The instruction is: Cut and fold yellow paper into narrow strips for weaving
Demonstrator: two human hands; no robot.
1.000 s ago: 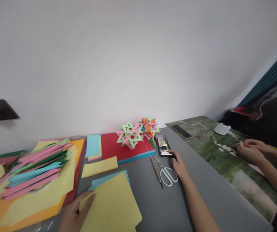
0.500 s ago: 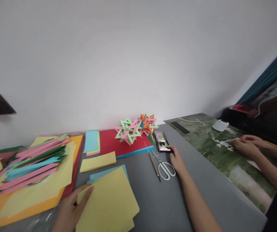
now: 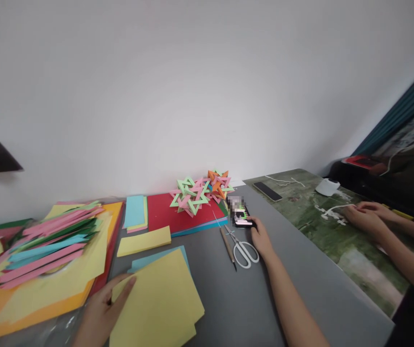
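My left hand (image 3: 110,303) is closed on the left edge of yellow paper sheets (image 3: 159,299), its thumb lying on top. Blue paper (image 3: 156,258) peeks out behind the far edge of these sheets. My right hand (image 3: 260,236) grips the near right corner of a lit smartphone (image 3: 241,217) lying on the grey table; part of its screen is blurred out. Just left of that hand lie white-handled scissors (image 3: 245,254) and a thin wooden-handled tool (image 3: 228,246). Behind them, folded-paper star models (image 3: 191,195) in green, pink and orange rest on red paper (image 3: 158,207).
Paper strips (image 3: 53,241) are heaped on larger sheets at left. A yellow paper stack (image 3: 144,242) and blue slips (image 3: 135,211) lie near the wall. At right, another person's hands (image 3: 367,217) handle white cord (image 3: 337,209) near a dark phone (image 3: 267,191).
The whole view has shifted slightly, so the table items appear a little further left. Both my hands keep their places on the paper and the smartphone.
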